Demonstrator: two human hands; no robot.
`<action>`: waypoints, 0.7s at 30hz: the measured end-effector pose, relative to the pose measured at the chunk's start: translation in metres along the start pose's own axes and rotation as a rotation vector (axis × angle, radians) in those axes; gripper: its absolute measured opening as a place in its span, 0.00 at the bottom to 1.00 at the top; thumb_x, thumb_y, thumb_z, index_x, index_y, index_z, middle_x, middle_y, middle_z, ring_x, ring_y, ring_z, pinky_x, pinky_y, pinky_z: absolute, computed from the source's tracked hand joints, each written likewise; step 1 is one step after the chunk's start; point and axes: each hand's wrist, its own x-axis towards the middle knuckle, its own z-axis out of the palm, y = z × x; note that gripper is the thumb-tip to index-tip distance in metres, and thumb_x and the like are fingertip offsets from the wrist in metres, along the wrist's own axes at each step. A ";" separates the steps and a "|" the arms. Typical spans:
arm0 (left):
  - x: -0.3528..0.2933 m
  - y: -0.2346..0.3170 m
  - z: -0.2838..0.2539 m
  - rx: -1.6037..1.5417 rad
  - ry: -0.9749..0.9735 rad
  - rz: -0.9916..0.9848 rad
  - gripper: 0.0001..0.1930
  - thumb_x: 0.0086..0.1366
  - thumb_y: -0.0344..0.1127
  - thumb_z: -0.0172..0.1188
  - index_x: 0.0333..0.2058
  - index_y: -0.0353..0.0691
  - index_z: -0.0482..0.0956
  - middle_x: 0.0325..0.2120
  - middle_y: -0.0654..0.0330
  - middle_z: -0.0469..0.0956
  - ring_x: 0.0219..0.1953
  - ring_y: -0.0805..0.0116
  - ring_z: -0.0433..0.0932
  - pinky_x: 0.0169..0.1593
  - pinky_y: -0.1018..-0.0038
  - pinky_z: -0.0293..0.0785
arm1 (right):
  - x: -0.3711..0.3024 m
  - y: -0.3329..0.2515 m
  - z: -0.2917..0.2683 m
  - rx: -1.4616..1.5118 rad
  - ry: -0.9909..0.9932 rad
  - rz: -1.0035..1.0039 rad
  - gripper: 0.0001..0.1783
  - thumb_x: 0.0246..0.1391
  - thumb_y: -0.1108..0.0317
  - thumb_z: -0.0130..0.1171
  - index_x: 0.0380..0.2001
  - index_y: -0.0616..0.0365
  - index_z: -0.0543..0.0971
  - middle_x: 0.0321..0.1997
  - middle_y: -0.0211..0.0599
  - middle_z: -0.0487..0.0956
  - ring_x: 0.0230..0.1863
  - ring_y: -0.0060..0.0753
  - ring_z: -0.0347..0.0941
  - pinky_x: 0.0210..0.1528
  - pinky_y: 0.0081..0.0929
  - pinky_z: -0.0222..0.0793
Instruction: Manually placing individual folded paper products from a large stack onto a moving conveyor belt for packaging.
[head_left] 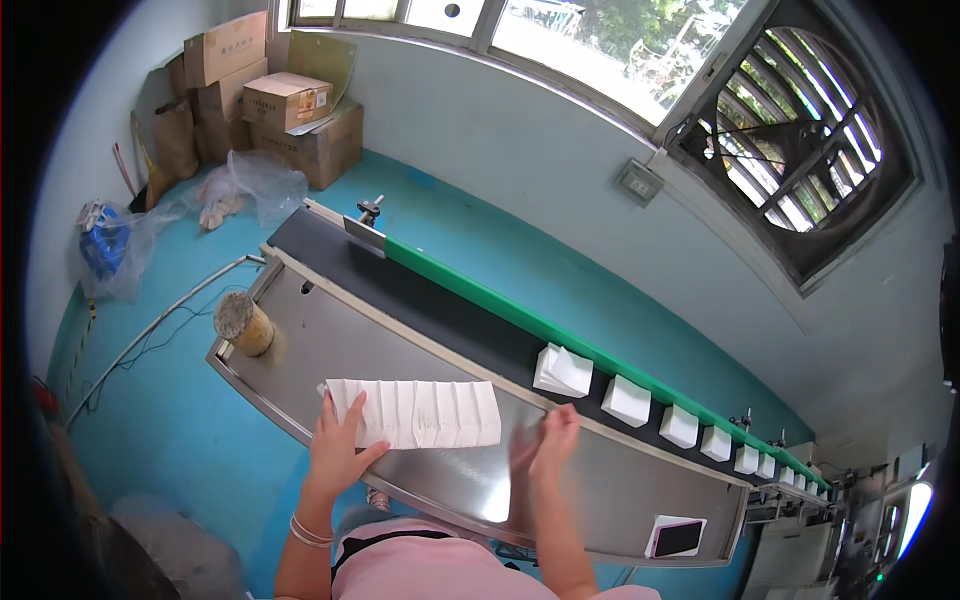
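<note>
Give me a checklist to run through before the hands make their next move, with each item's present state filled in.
1. Left hand on the white pleated bundle: ok, touching its left end with fingers spread.
2. Right hand empty: cannot tell; it is curled and blurred.
3. Bundle resting flat on the steel table: cannot tell from this overhead view.
4. White packs in single file along the green rail: ok.
5. Leftmost pack squared up: not ok; its top layer sits askew.
6. Dark flat device apart from the bundle: ok, near the table's right end.
</note>
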 end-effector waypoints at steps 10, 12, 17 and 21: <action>0.015 0.021 0.002 -0.015 0.020 0.020 0.40 0.51 0.49 0.65 0.61 0.48 0.59 0.61 0.36 0.47 0.59 0.37 0.58 0.59 0.58 0.60 | -0.037 -0.001 0.026 0.079 -0.468 0.274 0.32 0.52 0.72 0.57 0.61 0.62 0.61 0.49 0.37 0.75 0.50 0.24 0.69 0.54 0.20 0.61; 0.015 0.019 0.000 -0.004 0.021 0.021 0.40 0.51 0.49 0.65 0.61 0.49 0.59 0.61 0.36 0.47 0.59 0.37 0.58 0.59 0.58 0.60 | -0.037 0.000 0.027 0.124 -0.501 0.337 0.33 0.52 0.73 0.56 0.61 0.61 0.60 0.49 0.39 0.74 0.51 0.24 0.69 0.54 0.21 0.61; 0.011 0.013 0.003 0.014 0.024 0.056 0.40 0.51 0.49 0.65 0.61 0.49 0.59 0.61 0.36 0.47 0.59 0.38 0.57 0.59 0.58 0.60 | -0.007 0.003 0.036 -0.165 -0.388 -0.138 0.30 0.44 0.79 0.53 0.56 0.59 0.65 0.50 0.39 0.71 0.52 0.32 0.67 0.56 0.27 0.61; 0.013 0.013 0.004 -0.044 0.017 0.054 0.40 0.51 0.49 0.66 0.61 0.48 0.59 0.61 0.37 0.47 0.60 0.38 0.56 0.60 0.58 0.59 | 0.082 -0.019 0.053 0.228 -0.275 0.057 0.23 0.53 0.73 0.55 0.53 0.64 0.64 0.50 0.39 0.72 0.50 0.31 0.69 0.55 0.26 0.63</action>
